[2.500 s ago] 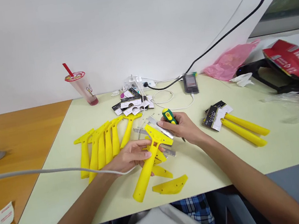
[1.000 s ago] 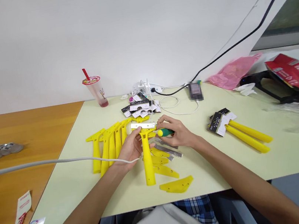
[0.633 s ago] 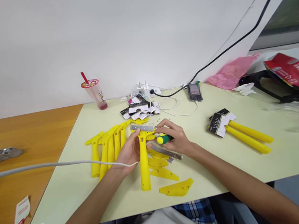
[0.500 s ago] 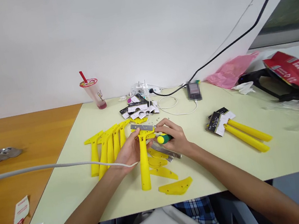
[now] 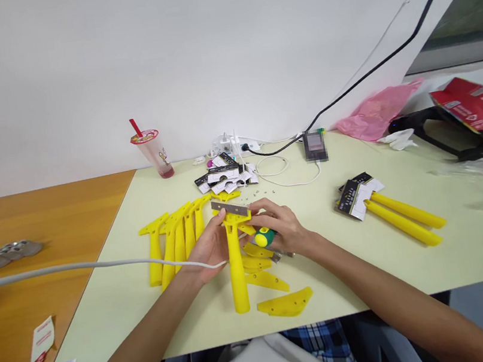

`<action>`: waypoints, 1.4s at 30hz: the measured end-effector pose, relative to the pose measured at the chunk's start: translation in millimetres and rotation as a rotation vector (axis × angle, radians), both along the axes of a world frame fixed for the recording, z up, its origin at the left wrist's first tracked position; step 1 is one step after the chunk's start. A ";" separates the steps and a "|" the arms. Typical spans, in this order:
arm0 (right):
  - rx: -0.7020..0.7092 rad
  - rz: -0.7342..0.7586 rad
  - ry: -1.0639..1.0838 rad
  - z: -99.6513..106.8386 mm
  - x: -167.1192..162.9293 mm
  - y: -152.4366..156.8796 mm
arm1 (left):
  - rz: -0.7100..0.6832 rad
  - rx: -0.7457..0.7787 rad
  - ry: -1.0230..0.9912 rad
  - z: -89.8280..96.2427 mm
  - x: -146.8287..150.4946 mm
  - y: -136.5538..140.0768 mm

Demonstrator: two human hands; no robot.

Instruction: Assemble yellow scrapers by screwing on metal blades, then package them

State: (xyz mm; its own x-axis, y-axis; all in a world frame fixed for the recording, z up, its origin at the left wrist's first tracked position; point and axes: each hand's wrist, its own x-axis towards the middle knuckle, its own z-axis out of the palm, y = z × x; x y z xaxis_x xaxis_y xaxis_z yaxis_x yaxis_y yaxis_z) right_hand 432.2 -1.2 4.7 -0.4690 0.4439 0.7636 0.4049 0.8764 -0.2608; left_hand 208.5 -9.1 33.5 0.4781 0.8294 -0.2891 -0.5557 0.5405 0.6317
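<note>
"Head view: what did the left hand (image 5: 213,248) hold?"

"A yellow scraper (image 5: 236,263), over the middle of the pale desk (image 5: 340,269). The fingers were closed around its head, the handle pointing down toward the person, and the thumb pressed near the left end of a flat metal blade (image 5: 230,208) lying across the top."

"And the right hand (image 5: 287,227)?"

"Its fingers were curled around a green-and-yellow screwdriver (image 5: 265,237), with the butt end facing the camera. The fingertips reached the right end of the scraper's head; I couldn't tell whether they touched the blade."

"What lay nearby?"

"To the left, a row of yellow scraper handles (image 5: 178,237). Below the right hand, loose yellow plates with holes, the nearest plate (image 5: 286,304) close to the desk's front edge. Beyond the hands were tiny scattered screws (image 5: 258,193) and a pile of black-and-white cards (image 5: 223,173)."

"Farther out?"

"A tilted plastic cup (image 5: 154,153) with a red straw stood back left; two carded yellow handles (image 5: 404,223) lay to the right."
</note>
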 end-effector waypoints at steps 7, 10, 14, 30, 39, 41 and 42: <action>0.086 -0.046 0.013 3.9 12.4 11.2 | 0.052 -0.108 0.010 4.4 0.5 5.8; 0.089 -0.040 0.135 2.4 11.3 14.5 | 0.066 -0.133 0.061 7.8 -0.3 7.9; 0.071 -0.174 0.340 8.0 4.2 12.3 | 0.040 -0.152 0.190 6.7 -0.1 6.3; -0.477 -0.161 0.170 16.3 -1.5 8.6 | -0.172 0.039 0.256 -6.0 5.7 -6.0; -0.616 -0.149 0.168 19.5 -7.2 8.7 | -0.223 0.062 0.244 -10.9 7.0 -4.4; -0.667 -0.179 0.183 21.0 -9.8 7.6 | -0.217 0.070 0.246 -11.9 7.8 -5.2; -0.691 -0.194 0.190 21.8 -10.3 7.6 | -0.204 0.076 0.244 -12.0 8.0 -5.6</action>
